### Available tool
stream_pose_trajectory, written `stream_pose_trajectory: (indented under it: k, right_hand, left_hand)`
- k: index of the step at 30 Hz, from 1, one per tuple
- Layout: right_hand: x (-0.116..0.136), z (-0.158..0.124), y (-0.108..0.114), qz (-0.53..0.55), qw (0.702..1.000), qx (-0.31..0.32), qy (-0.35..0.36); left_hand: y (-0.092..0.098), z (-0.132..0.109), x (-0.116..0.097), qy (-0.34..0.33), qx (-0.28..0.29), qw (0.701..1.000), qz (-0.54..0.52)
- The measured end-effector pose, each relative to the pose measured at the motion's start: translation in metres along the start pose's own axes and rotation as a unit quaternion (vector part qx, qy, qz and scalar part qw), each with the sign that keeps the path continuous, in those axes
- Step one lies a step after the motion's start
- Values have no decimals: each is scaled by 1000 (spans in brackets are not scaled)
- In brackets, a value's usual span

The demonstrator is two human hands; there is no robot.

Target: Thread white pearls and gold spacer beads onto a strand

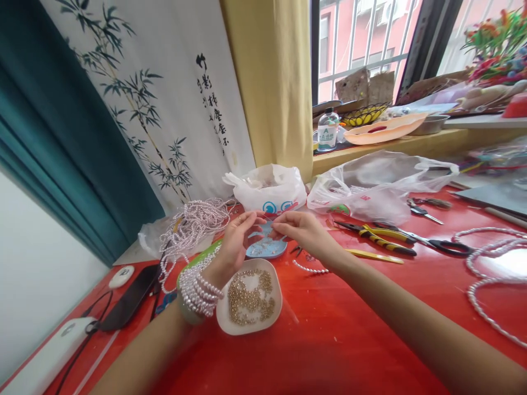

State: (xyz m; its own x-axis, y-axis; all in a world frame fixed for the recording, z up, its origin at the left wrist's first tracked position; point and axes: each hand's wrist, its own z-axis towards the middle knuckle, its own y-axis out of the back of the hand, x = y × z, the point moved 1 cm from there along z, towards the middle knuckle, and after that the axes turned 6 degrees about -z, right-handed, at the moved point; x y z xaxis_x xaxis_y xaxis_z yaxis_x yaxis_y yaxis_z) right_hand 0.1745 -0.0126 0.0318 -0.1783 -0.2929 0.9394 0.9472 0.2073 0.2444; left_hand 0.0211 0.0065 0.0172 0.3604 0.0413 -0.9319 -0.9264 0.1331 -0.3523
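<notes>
Over the blue tray [267, 249] my left hand [239, 237] and my right hand [300, 230] face each other, fingertips pinched. A very thin strand, thread or wire, runs between them; its exact kind is too fine to make out. Several rows of pearly pink beads [201, 293] wrap my left wrist. Just below the hands, a white dish [277, 315] holds many small gold beads [247, 299]. Small clear bits lie in the blue tray, which the hands partly cover. Right of the dish rests a short string of white beads [309, 269].
A heap of beaded strands [191, 222] lies at left, near a phone [130, 296]. Plastic bags [272, 186] stand at the back. To the right are yellow-black pliers [385, 241], scissors [447, 247], yellow tweezers [374, 255] and looped white bead strings [480, 282].
</notes>
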Motion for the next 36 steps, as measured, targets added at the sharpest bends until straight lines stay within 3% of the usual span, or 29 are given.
stream_pose_trajectory:
  k: [4, 7, 12, 17, 24, 30, 36]
  right_hand:
    - [7, -2, 9, -19, 999, -46, 22]
    - [11, -4, 10, -19, 998, -49, 32]
    - [8, -4, 6, 17, 1000, -26, -2]
    - [2, -1, 3, 22, 999, -26, -22]
    - [-5, 1, 3, 8, 999, -13, -33]
    - [-9, 2, -4, -19, 999, -4, -51]
    - [-15, 2, -18, -60, 996, 47, -39]
  left_hand:
    - [7, 0, 3, 34, 0, 999, 10]
    - [16, -4, 0, 27, 36, 990, 131]
    - [38, -13, -1, 57, 103, 939, 325]
    - [70, -17, -9, -42, 74, 885, 458]
    - [120, -8, -23, -67, 17, 860, 506]
    - [154, 4, -12, -47, 18, 839, 542]
    - [167, 3, -2, -33, 37, 821, 569]
